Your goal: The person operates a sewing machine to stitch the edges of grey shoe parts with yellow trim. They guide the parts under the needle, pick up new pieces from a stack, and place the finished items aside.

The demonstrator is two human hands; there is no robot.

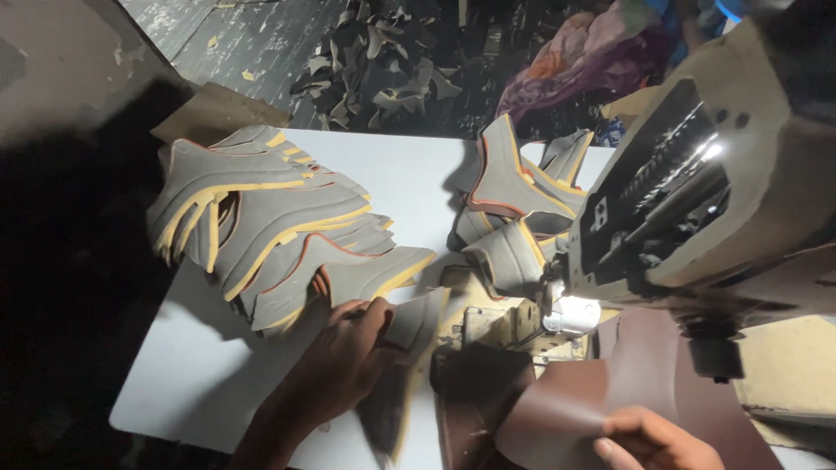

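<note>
On the white tabletop (200,365) in front of you, your left hand (348,348) lies with its fingers curled over a grey, curved shoe-upper piece with a yellow edge (409,326), pinching it near its upper end; the piece runs down past your wrist toward the near edge of the table, its lower part in shadow. Just beyond your knuckles sits a fanned stack of grey shoe-upper pieces trimmed in yellow and red (270,235), spread across the left half of the table; the nearest piece of that stack touches or nearly touches your fingertips. At the bottom right, your right hand (657,439) holds a large sheet of smooth brown leather (575,409), thumb on top and fingers closed beneath its edge; the sheet curves up toward the cream-coloured sewing machine head (740,165) that fills the right side of the view. A small bright lamp (570,313) glows under the machine, beside the needle area; the needle itself is too dim to make out. Behind the machine's nose a second, smaller heap of grey pieces with yellow and red edging (514,200) stands partly upright; beyond the table, a dark pile of offcuts (383,61) lies on the floor, with crumpled purple and orange cloth (592,52) near it.
</note>
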